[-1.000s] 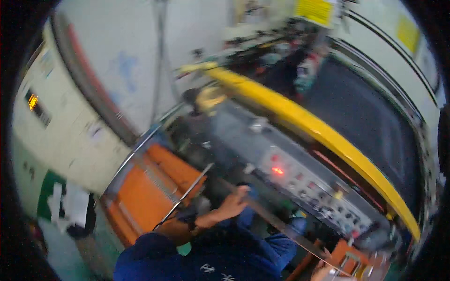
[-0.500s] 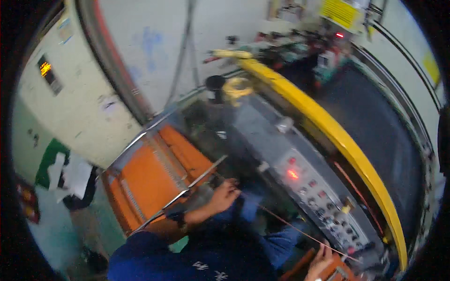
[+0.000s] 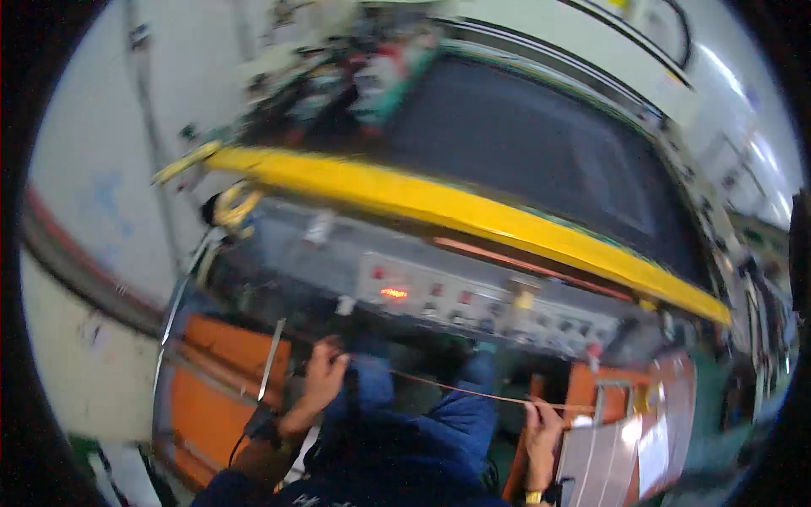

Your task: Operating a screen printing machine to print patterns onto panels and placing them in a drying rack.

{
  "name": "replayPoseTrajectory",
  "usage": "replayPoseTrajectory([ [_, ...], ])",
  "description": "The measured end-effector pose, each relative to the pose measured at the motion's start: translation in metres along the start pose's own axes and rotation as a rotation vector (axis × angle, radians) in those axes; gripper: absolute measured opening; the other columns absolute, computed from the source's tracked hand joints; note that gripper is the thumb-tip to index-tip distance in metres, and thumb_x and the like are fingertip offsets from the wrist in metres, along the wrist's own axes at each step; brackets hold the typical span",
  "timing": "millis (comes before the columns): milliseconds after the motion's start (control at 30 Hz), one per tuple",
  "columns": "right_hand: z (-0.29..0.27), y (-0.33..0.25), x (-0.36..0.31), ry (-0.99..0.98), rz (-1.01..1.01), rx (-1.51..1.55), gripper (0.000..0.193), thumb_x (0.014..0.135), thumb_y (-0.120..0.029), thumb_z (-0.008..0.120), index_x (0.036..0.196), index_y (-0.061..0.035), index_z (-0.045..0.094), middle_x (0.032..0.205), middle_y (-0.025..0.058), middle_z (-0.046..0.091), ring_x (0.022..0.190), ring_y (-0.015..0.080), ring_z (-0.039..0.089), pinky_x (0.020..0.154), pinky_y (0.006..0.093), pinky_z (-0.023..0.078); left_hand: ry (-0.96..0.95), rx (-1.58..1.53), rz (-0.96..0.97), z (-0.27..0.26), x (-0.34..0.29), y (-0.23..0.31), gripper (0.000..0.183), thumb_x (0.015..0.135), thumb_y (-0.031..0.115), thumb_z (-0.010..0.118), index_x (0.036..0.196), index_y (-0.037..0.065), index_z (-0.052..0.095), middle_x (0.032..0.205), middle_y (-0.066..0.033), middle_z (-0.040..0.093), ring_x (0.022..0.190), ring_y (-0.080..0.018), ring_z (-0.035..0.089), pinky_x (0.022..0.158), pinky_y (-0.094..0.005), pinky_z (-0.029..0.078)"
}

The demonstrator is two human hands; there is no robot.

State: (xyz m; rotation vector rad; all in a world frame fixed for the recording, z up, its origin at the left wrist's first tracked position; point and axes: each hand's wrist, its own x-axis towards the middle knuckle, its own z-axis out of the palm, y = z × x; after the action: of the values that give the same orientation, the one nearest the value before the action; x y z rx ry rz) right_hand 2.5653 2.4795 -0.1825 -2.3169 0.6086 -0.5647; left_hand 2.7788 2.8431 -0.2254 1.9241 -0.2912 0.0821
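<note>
A thin copper-coloured rod [image 3: 456, 389] stretches across in front of my body, above my blue-clad legs. My right hand [image 3: 542, 427] pinches it near its right end, which sticks out past the fingers. At the left, my left hand [image 3: 324, 373] is closed, with the rod running up to its fingers; the exact grip there is blurred. Beyond both hands lies a grey control panel [image 3: 481, 296] with knobs, buttons and a glowing red display [image 3: 394, 294].
A yellow bar [image 3: 456, 214] runs between the panel and a wide dark machine bed [image 3: 541, 127]. Metal-edged orange surfaces [image 3: 211, 414] stand at my left. Right of my right hand are a brownish striped sheet [image 3: 596, 460] and a white paper [image 3: 654, 455].
My view has swung to the right, so the panel and yellow bar lie more level across it. The rod stays stretched between my hands.
</note>
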Motion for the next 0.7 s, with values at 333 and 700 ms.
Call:
replayPoseTrajectory([
  [333,-0.036,-0.052,0.017,0.255,-0.251,0.047,0.039,0.096,-0.029,0.048,0.108,0.0062,0.061,0.087,0.0177,0.065,0.074,0.0259,0.059,0.069,0.0348,0.050,-0.019,-0.155,-0.241,-0.006,-0.045,0.027,0.050,0.086,0.022,0.061,0.127,0.002,0.042,0.105,-0.0204,0.059,0.095,-0.0326,0.060,0.085,-0.0386,0.047],
  [700,-0.026,-0.074,0.039,0.324,-0.309,0.183,0.034,0.098,-0.022,0.044,0.104,0.0063,0.062,0.097,0.0220,0.063,0.082,0.0276,0.060,0.071,0.0366,0.049,0.233,0.644,-0.474,-0.184,-0.184,-0.027,0.035,0.087,0.024,0.056,0.114,0.002,0.057,0.106,-0.0222,0.059,0.099,-0.0386,0.055,0.087,-0.0444,0.044],
])
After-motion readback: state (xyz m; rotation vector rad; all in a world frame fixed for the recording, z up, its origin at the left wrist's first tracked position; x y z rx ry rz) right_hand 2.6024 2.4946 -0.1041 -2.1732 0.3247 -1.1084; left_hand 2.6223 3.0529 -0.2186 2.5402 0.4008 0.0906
